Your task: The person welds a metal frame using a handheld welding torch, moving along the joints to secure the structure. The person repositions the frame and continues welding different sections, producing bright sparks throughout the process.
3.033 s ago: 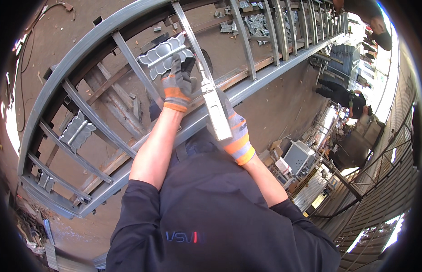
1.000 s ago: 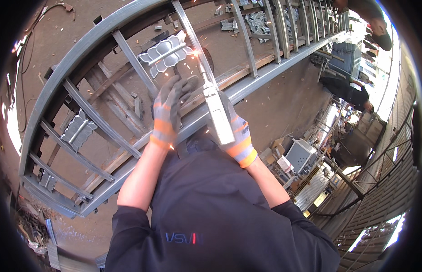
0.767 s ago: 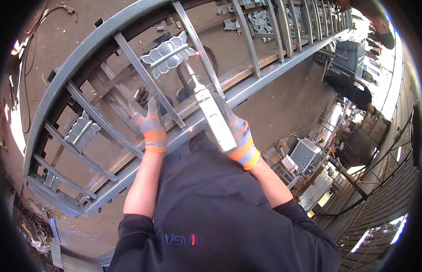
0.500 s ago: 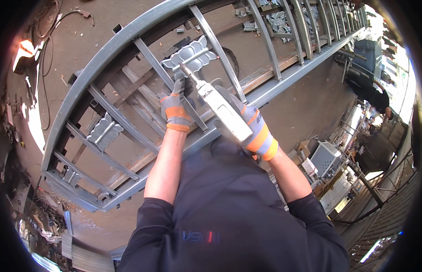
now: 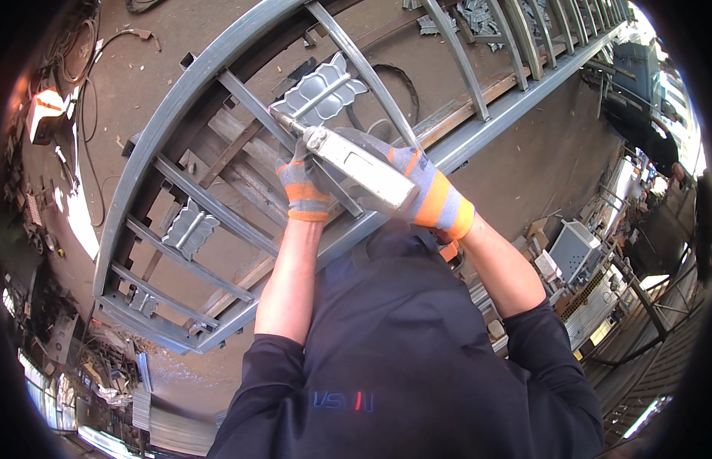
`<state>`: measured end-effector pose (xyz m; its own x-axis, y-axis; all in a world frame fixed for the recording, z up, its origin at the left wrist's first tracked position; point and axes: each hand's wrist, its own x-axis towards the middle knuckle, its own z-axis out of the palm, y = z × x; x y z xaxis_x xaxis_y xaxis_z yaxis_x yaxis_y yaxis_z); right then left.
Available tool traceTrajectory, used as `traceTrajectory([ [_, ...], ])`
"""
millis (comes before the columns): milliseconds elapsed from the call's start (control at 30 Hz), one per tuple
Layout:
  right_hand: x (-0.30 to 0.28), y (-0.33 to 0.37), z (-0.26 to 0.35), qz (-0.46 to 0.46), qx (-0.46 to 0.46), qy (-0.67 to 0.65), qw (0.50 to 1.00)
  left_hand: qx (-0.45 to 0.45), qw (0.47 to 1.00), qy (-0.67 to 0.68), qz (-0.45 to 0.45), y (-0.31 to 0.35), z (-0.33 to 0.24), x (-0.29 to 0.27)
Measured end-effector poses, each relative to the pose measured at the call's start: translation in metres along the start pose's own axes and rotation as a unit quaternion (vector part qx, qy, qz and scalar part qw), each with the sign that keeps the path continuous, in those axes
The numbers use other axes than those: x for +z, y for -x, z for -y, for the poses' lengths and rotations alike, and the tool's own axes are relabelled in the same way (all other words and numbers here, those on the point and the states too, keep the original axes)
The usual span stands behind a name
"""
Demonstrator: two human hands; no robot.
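My right hand (image 5: 429,187), in a grey glove with orange stripes, is wrapped round a white hand-held power tool (image 5: 371,170) with a narrow metal nose. Its tip is at the edge of a flat metal bar (image 5: 253,99), beside the left end of a grey butterfly-shaped metal ornament (image 5: 321,93). The gloved left hand (image 5: 304,187) is closed round that bar, just below the tool's nose; its fingers are partly hidden by the tool. The bar belongs to a curved grey metal frame (image 5: 153,126).
Two more butterfly ornaments, a larger one (image 5: 189,231) and a smaller one (image 5: 144,303), sit between bars at lower left. Metal parts (image 5: 478,21) lie in a pile beyond the frame. Cables (image 5: 87,61) cross the floor at upper left. Another person (image 5: 646,134) is at far right.
The tool's tip has moved left, from the ornament's near edge to the bar. My right hand has moved slightly upward with it; the left hand keeps its grip on the bar.
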<state>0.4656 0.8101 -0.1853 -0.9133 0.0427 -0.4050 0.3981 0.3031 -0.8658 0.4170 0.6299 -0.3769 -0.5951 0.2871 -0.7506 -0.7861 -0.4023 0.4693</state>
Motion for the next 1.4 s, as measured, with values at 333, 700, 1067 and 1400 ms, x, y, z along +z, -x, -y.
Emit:
traceTrajectory([
  [333, -0.016, -0.008, -0.019, 0.014, -0.062, -0.042, 0.997, 0.097, 0.989, -0.110, 0.035, 0.003, -0.009, 0.009],
  [700, -0.019, -0.009, -0.023, 0.005, -0.078, -0.076, 0.994, 0.027, 1.000, 0.002, -0.010, 0.012, -0.024, 0.028],
  [1067, -0.019, -0.004, -0.018, 0.026, -0.065, -0.036, 0.997, 0.041, 0.999, 0.009, 0.002, 0.002, -0.010, 0.009],
  [1400, -0.014, -0.006, -0.010, 0.022, -0.021, -0.074, 0.997, 0.044, 0.999, -0.003, 0.017, -0.003, -0.005, -0.005],
])
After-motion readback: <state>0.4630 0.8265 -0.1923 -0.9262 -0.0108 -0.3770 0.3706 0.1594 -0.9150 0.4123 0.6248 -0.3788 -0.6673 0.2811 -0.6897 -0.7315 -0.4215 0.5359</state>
